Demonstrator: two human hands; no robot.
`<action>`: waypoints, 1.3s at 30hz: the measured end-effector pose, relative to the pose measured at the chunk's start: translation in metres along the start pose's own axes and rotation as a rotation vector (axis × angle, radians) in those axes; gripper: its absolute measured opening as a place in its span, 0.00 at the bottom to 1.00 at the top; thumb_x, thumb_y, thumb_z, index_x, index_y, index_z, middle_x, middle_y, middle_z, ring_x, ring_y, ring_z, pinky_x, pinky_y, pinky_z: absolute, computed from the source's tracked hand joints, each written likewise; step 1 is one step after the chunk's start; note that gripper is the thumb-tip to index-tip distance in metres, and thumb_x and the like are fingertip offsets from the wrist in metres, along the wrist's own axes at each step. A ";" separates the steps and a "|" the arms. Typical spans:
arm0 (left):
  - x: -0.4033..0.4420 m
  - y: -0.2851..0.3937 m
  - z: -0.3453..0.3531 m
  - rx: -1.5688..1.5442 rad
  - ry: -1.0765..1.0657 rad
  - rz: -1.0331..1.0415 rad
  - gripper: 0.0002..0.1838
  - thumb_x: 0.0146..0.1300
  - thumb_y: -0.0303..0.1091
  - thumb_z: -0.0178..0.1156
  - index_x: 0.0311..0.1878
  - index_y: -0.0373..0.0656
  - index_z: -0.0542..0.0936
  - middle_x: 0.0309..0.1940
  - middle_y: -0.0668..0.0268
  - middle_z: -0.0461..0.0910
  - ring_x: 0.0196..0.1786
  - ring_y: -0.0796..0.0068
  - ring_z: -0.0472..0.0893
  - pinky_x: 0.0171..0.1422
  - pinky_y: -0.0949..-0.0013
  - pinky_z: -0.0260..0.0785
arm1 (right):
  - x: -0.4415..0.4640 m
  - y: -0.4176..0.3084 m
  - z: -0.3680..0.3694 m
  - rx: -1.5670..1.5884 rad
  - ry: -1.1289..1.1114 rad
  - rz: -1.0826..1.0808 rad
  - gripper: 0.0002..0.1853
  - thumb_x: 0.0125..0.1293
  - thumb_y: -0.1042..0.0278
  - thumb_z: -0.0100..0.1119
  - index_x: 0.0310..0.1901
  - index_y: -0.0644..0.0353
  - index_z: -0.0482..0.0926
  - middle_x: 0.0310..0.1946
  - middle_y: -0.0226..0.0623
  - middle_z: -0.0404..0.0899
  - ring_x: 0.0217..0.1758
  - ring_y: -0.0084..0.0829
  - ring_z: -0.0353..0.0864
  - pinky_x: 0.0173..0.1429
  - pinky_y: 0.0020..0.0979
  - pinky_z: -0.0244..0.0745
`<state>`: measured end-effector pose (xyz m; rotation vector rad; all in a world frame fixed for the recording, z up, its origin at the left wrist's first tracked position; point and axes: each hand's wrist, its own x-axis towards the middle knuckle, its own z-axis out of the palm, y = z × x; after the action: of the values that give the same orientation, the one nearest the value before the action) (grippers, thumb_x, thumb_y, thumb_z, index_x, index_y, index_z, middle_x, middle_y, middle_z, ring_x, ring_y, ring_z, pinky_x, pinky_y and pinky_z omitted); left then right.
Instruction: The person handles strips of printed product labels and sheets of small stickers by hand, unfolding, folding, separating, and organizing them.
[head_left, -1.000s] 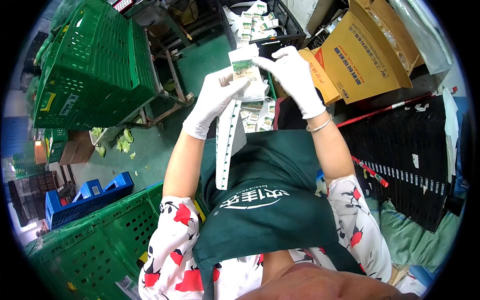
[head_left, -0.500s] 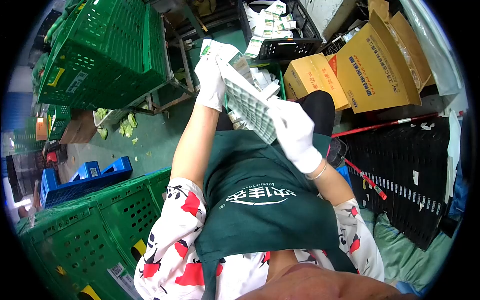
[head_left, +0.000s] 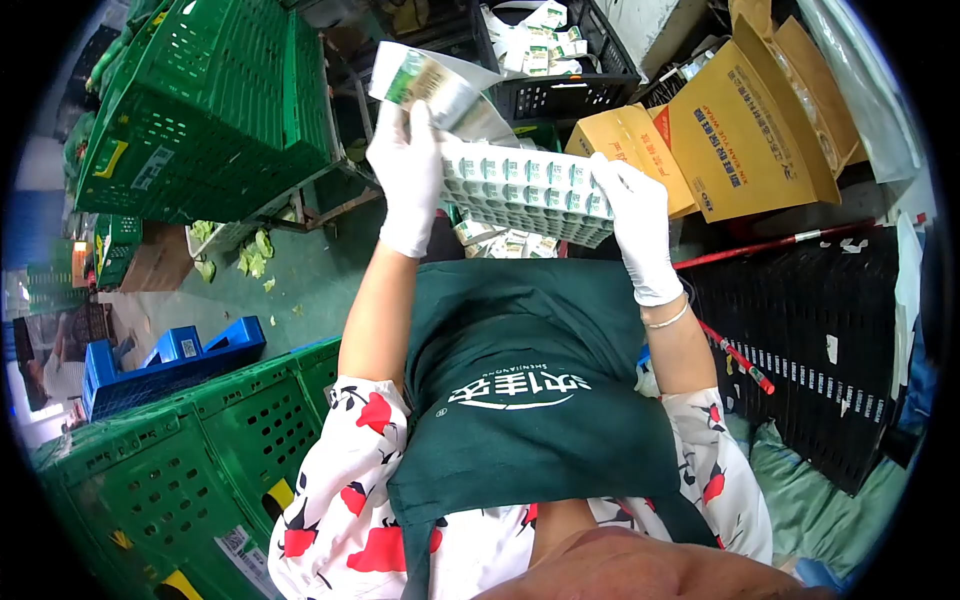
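Both my hands wear white gloves. Between them stretches a white sheet of labels (head_left: 530,190) with rows of small repeated green prints, held up in front of my dark green apron (head_left: 530,350). My left hand (head_left: 408,180) grips its left end, together with a loose white and green printed piece (head_left: 430,85) that sticks up above the fingers. At the right end, my right hand (head_left: 642,225) pinches the sheet's upper corner between thumb and fingers. Below the sheet, more white and green printed pieces (head_left: 510,244) lie partly hidden.
A black crate (head_left: 565,98) of white and green printed pieces stands ahead. Cardboard boxes (head_left: 740,130) are at the right, beside black crates (head_left: 800,340) and a red pole (head_left: 740,360). Green crates (head_left: 210,110) are stacked left; leaves (head_left: 258,252) litter the floor.
The sheet has swung from a steep slant to nearly level, its printed face turned towards me. My right hand has moved right and up; my left hand has shifted slightly left.
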<state>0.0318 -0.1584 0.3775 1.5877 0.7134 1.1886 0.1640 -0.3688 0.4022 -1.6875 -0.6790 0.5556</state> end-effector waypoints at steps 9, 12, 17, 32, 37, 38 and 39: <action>-0.004 0.008 0.009 -0.056 0.183 0.145 0.15 0.73 0.23 0.54 0.60 0.32 0.76 0.48 0.60 0.84 0.47 0.78 0.81 0.54 0.73 0.73 | -0.003 0.001 0.006 0.247 -0.093 -0.131 0.17 0.66 0.72 0.65 0.55 0.67 0.77 0.44 0.35 0.82 0.47 0.19 0.80 0.51 0.22 0.75; -0.001 0.011 0.008 -0.008 0.145 0.067 0.15 0.73 0.25 0.55 0.60 0.34 0.76 0.44 0.61 0.85 0.43 0.79 0.82 0.50 0.73 0.75 | -0.002 0.000 0.002 0.168 -0.113 -0.063 0.13 0.66 0.73 0.66 0.50 0.68 0.79 0.40 0.34 0.84 0.43 0.18 0.80 0.49 0.22 0.75; -0.002 0.015 0.012 -0.174 0.163 -0.048 0.15 0.74 0.25 0.54 0.60 0.34 0.77 0.44 0.61 0.85 0.43 0.79 0.82 0.49 0.73 0.75 | -0.003 0.000 0.005 0.136 -0.076 -0.034 0.09 0.67 0.72 0.66 0.45 0.66 0.82 0.35 0.31 0.84 0.38 0.15 0.80 0.45 0.21 0.74; 0.019 0.008 0.012 -0.098 0.236 0.204 0.13 0.73 0.25 0.56 0.57 0.32 0.79 0.45 0.61 0.85 0.44 0.80 0.82 0.50 0.73 0.75 | 0.013 0.010 -0.007 -0.189 -0.031 -0.250 0.18 0.67 0.63 0.66 0.56 0.58 0.80 0.39 0.35 0.84 0.47 0.22 0.84 0.53 0.27 0.77; 0.016 0.010 0.019 -0.033 0.209 0.209 0.13 0.73 0.26 0.57 0.57 0.33 0.79 0.44 0.61 0.86 0.43 0.79 0.82 0.50 0.73 0.75 | 0.022 -0.026 -0.009 -0.750 -0.116 -0.820 0.20 0.63 0.70 0.65 0.57 0.51 0.81 0.45 0.38 0.82 0.48 0.38 0.82 0.53 0.33 0.78; 0.017 0.010 0.020 -0.022 0.206 0.213 0.13 0.73 0.26 0.57 0.57 0.33 0.79 0.44 0.61 0.86 0.43 0.79 0.82 0.50 0.73 0.75 | 0.025 -0.023 -0.009 -0.777 -0.159 -0.846 0.21 0.62 0.71 0.64 0.58 0.50 0.81 0.45 0.36 0.81 0.47 0.36 0.82 0.51 0.32 0.78; 0.017 0.009 0.020 -0.011 0.204 0.216 0.13 0.72 0.26 0.57 0.57 0.33 0.79 0.43 0.61 0.86 0.43 0.79 0.82 0.50 0.73 0.75 | 0.028 -0.018 -0.007 -0.804 -0.203 -0.872 0.22 0.62 0.72 0.62 0.59 0.49 0.80 0.45 0.34 0.81 0.46 0.35 0.82 0.48 0.31 0.79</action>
<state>0.0554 -0.1539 0.3913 1.5785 0.6759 1.5265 0.1867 -0.3516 0.4209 -1.8087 -1.8308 -0.2232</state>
